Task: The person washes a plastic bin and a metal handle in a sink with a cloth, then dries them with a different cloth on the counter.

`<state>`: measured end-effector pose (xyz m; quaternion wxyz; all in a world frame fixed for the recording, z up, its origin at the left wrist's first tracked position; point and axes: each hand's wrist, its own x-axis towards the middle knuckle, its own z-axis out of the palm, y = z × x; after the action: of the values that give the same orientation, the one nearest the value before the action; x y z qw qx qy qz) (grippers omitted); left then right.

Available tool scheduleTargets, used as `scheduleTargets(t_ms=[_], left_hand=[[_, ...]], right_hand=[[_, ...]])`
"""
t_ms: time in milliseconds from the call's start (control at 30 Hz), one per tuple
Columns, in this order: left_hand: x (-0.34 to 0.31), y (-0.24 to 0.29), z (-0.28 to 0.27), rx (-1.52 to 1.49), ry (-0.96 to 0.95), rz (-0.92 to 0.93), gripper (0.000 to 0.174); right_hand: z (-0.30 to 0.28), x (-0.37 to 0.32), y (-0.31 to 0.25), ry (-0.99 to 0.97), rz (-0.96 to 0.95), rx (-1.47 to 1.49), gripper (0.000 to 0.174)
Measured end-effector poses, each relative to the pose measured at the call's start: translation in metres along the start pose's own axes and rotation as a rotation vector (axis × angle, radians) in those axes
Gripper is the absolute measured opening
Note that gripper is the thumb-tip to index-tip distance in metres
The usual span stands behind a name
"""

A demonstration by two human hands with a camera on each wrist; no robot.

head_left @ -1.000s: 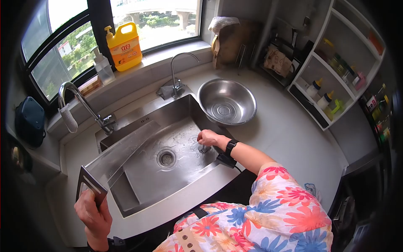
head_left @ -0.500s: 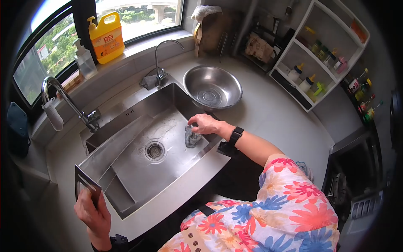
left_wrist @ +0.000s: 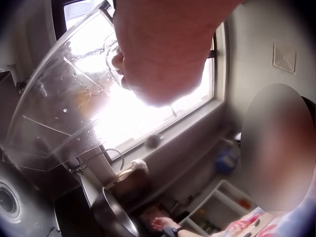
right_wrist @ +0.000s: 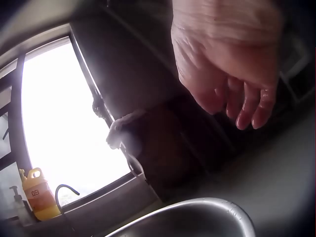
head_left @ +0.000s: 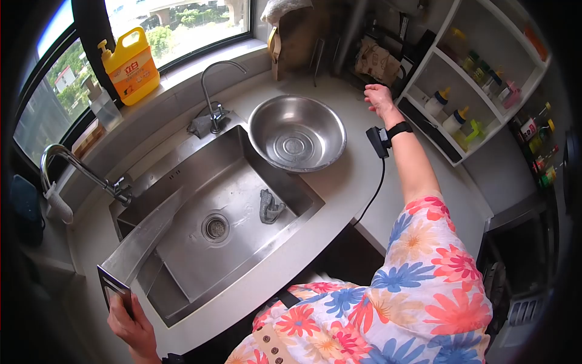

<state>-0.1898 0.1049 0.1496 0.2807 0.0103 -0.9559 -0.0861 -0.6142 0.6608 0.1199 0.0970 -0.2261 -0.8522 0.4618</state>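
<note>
By left hand, clear bin is gripped at its dark end, held over sink's left side | grey cloth crumpled on sink floor | right arm outstretched past steel bowl, right hand loosely curled, nothing held

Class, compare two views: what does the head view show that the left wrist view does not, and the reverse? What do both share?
Only the head view: the black cable below the right wrist and the red-and-white labelled bottle at far right.

Only the left wrist view: a square ridged panel and a blurred blue thing.

Both: the left hand holding a clear piece, the right hand, the metal bowl, the window.
</note>
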Motion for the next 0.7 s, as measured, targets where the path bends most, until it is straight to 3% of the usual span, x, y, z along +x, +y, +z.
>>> scheduleTargets(t_ms=[167,233,333,467,567,667,700], left_hand=[[0.026,0.039,0.009,-0.003,0.009,-0.090,0.014],[0.046,0.068,0.004,0.190,-0.030,-0.127,0.018],[0.057,0.084,0.008,0.188,-0.023,-0.148,0.018],[0.069,0.103,0.011,0.208,-0.043,-0.187,0.018],[0.073,0.111,0.013,0.240,-0.051,-0.194,0.019],[0.078,0.119,0.013,0.260,-0.056,-0.195,0.019],[0.079,0.121,0.014,0.251,-0.054,-0.197,0.019]], right_hand=[[-0.035,0.089,0.012,0.203,0.024,0.028,0.035],[-0.041,0.120,0.019,0.267,0.010,0.053,0.040],[-0.042,0.152,0.028,0.324,0.004,0.072,0.045],[-0.033,0.189,0.040,0.284,0.022,0.155,0.045],[-0.027,0.201,0.034,0.183,-0.024,0.002,0.043],[-0.020,0.221,0.033,0.076,0.011,0.112,0.039],[-0.018,0.221,0.026,-0.034,-0.067,0.250,0.035]])
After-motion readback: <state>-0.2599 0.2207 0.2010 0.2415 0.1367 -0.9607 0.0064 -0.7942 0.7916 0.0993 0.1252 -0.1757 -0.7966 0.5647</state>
